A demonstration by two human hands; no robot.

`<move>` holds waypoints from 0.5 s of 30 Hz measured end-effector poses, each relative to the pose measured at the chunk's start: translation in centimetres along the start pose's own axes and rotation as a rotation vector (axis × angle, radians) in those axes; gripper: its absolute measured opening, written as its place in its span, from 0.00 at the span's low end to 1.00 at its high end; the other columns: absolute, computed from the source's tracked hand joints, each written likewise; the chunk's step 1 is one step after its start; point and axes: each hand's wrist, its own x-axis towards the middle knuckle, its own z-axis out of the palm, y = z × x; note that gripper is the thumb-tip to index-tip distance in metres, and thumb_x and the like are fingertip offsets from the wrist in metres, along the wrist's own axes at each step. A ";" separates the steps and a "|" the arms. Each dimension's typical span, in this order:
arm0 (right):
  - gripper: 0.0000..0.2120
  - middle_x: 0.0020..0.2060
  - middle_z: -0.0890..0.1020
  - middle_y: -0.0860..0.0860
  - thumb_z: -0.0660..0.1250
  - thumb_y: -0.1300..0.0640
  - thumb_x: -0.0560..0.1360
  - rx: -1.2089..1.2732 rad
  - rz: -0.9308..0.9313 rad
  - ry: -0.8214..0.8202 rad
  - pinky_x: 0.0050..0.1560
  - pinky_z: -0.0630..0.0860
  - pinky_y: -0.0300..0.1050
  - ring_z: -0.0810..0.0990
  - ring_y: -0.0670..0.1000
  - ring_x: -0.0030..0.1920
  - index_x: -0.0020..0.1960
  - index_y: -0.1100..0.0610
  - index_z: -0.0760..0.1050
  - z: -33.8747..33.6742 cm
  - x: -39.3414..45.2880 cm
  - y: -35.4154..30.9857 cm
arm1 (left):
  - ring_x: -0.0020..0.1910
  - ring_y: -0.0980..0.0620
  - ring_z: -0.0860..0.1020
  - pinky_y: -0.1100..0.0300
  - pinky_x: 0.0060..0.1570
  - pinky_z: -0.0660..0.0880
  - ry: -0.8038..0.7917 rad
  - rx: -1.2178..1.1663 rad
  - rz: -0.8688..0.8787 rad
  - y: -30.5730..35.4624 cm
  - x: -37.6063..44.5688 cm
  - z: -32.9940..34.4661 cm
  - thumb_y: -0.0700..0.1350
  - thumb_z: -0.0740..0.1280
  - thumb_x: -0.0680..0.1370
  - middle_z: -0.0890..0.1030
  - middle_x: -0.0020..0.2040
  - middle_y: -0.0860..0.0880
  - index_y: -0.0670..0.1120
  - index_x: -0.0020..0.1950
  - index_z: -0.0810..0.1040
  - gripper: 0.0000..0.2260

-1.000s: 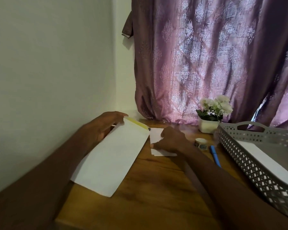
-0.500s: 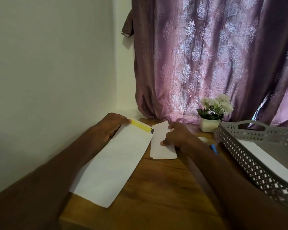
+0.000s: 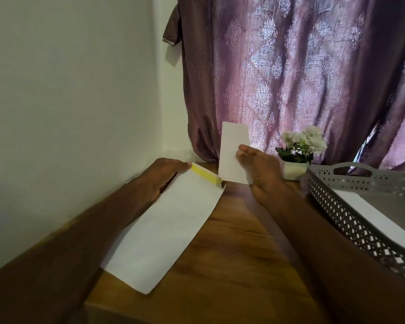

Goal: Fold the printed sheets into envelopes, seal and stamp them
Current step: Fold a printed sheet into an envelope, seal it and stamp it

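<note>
A long white envelope [image 3: 166, 230] with a yellow strip along its open far end lies slanted over the table's left edge. My left hand [image 3: 159, 178] grips that far end, fingers curled at the mouth. My right hand [image 3: 260, 174] pinches a folded white sheet [image 3: 232, 150] and holds it upright, its lower edge just above the table beside the envelope's mouth.
A grey perforated basket [image 3: 351, 211] holding white paper stands at the right. A small white pot of pale flowers [image 3: 297, 155] sits at the back by the purple curtain. The wooden table [image 3: 232, 265] meets a white wall on the left.
My right hand has lifted the folded sheet off the table and stood it upright near the envelope's mouth. My left hand stays on the envelope's end.
</note>
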 end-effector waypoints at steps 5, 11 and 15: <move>0.29 0.59 0.83 0.59 0.72 0.77 0.70 -0.122 -0.073 -0.061 0.52 0.84 0.50 0.83 0.60 0.57 0.65 0.54 0.79 0.1 -0.6 0.8 | 0.56 0.38 0.85 0.44 0.63 0.80 -0.238 -0.088 -0.052 -0.2 -0.2 0.4 0.51 0.76 0.78 0.86 0.58 0.39 0.40 0.60 0.85 0.18; 0.33 0.54 0.83 0.57 0.74 0.73 0.71 -0.137 -0.055 0.068 0.42 0.80 0.40 0.82 0.53 0.48 0.73 0.56 0.71 -0.2 -0.5 0.6 | 0.54 0.47 0.87 0.59 0.47 0.83 -0.453 0.039 0.036 -0.6 0.0 1.2 0.42 0.83 0.67 0.88 0.57 0.45 0.49 0.55 0.89 0.17; 0.19 0.56 0.85 0.59 0.72 0.69 0.74 -0.178 -0.014 0.076 0.51 0.84 0.56 0.84 0.58 0.51 0.64 0.61 0.80 -0.7 -0.3 0.6 | 0.56 0.46 0.87 0.58 0.50 0.83 -0.467 0.032 0.082 -0.9 0.1 1.5 0.41 0.84 0.65 0.87 0.58 0.45 0.52 0.55 0.88 0.20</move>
